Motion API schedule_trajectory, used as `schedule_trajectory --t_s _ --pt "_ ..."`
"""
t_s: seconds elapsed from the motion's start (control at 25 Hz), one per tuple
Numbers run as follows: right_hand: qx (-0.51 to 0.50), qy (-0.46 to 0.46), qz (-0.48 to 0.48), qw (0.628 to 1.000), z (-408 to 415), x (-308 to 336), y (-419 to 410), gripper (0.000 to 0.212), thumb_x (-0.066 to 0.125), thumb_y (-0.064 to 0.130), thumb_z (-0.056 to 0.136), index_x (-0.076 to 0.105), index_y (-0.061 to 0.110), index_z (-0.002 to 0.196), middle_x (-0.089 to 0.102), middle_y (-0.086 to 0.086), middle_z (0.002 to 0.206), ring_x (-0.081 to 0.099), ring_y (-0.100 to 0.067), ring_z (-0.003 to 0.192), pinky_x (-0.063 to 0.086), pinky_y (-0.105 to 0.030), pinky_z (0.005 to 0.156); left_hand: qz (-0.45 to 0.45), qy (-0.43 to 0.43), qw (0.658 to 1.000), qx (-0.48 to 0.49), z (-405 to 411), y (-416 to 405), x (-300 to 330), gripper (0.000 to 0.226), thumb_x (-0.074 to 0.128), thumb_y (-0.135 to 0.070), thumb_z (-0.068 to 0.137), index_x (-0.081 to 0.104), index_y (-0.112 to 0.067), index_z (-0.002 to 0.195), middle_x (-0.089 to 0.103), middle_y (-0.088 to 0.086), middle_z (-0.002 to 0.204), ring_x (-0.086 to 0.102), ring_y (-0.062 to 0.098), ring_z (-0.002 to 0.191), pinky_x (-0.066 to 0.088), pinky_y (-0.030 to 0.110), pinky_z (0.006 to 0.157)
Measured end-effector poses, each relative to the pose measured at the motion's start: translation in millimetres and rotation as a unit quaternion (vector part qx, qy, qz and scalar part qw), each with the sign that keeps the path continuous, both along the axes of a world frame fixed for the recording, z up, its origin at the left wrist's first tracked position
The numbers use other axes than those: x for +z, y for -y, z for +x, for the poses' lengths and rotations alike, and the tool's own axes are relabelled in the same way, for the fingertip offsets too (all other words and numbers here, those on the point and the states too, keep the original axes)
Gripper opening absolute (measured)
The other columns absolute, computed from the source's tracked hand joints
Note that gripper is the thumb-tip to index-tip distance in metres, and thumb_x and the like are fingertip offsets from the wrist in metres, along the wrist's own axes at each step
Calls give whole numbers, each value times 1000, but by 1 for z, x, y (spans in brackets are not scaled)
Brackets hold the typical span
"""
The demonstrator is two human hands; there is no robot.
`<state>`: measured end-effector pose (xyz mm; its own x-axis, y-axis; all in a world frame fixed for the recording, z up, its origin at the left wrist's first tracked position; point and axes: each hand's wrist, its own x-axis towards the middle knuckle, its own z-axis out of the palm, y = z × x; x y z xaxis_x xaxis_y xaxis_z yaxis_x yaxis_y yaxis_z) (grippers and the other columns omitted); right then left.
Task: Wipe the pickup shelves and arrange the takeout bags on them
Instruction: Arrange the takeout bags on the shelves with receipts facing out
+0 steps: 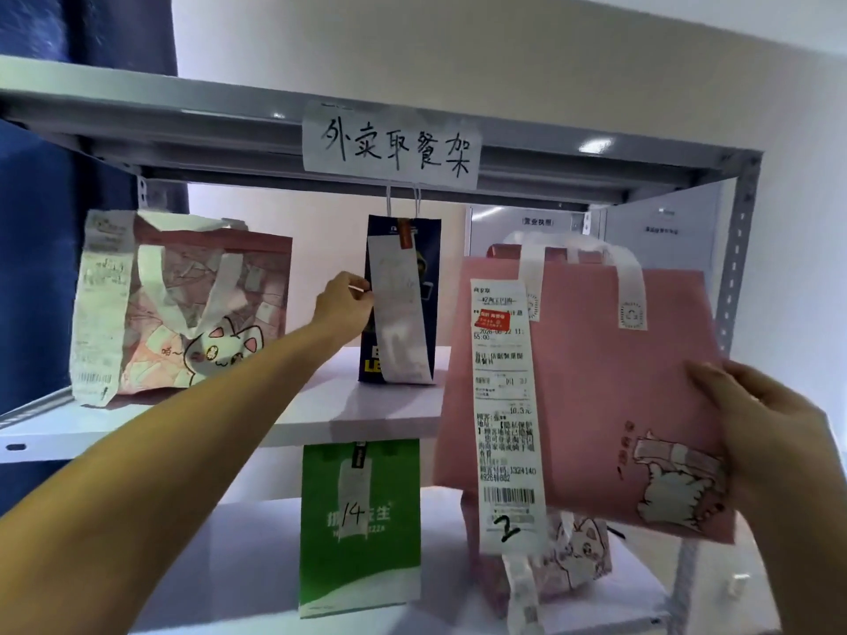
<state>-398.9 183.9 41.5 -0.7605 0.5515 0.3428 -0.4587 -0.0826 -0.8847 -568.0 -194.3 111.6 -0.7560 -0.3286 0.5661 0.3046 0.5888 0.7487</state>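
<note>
A grey metal pickup shelf (pixel 366 405) carries a pink cat-print bag (pixel 201 309) at the left and a tall dark blue paper bag (pixel 398 286) in the middle. My left hand (pixel 343 309) reaches up and grips the blue bag's left edge beside its hanging receipt. My right hand (pixel 770 433) holds a plain pink bag (pixel 609 387) by its right side, in the air in front of the shelf's right end. That bag bears a long receipt marked 2.
On the lower shelf (pixel 238 556) stand a green bag (pixel 362 529) marked 14 and another pink cat bag (pixel 577 552) behind the held one. A handwritten paper sign (pixel 389 146) hangs on the top shelf rail. A blue curtain (pixel 41 249) is at the left.
</note>
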Motion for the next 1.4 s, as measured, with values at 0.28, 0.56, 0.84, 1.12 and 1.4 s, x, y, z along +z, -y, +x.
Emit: schedule_trajectory --t_s 0.28,0.56,0.84,1.12,1.4 --pt "28 -25 29 999 -49 65 -15 4 78 29 84 75 27 82 77 4 72 73 -16 54 57 -33 45 4 26 1000 16 -42 8 3 57 55 -34 97 40 -8 145 49 11 146 51 30 128 39 31 99" --pt "14 -40 71 997 -86 39 -9 4 71 38 90 70 34 90 75 6 86 74 -21 57 60 -36 50 120 45 989 -75 -74 0 29 71 48 -41 101 15 -15 157 26 6 161 36 26 142 31 29 107" --pt "17 -48 63 997 -110 30 -10 7 68 38 92 69 38 86 73 16 71 73 -16 57 56 -27 42 156 -15 987 -45 -92 -17 51 38 59 -30 95 56 -13 128 63 3 111 60 6 76 46 17 56" --pt "15 -70 73 995 -126 23 -1 8 64 36 96 65 36 89 72 8 90 73 -21 69 57 -28 50 174 -78 981 -27 -56 -28 61 10 54 -26 99 61 -19 103 64 -2 92 61 12 75 49 22 57" --pt "9 -72 68 995 -121 28 2 10 65 32 95 66 35 86 70 10 88 70 -14 69 51 -20 43 221 -67 971 -62 18 -9 57 13 56 -21 98 64 -14 105 70 4 97 68 18 79 58 32 70"
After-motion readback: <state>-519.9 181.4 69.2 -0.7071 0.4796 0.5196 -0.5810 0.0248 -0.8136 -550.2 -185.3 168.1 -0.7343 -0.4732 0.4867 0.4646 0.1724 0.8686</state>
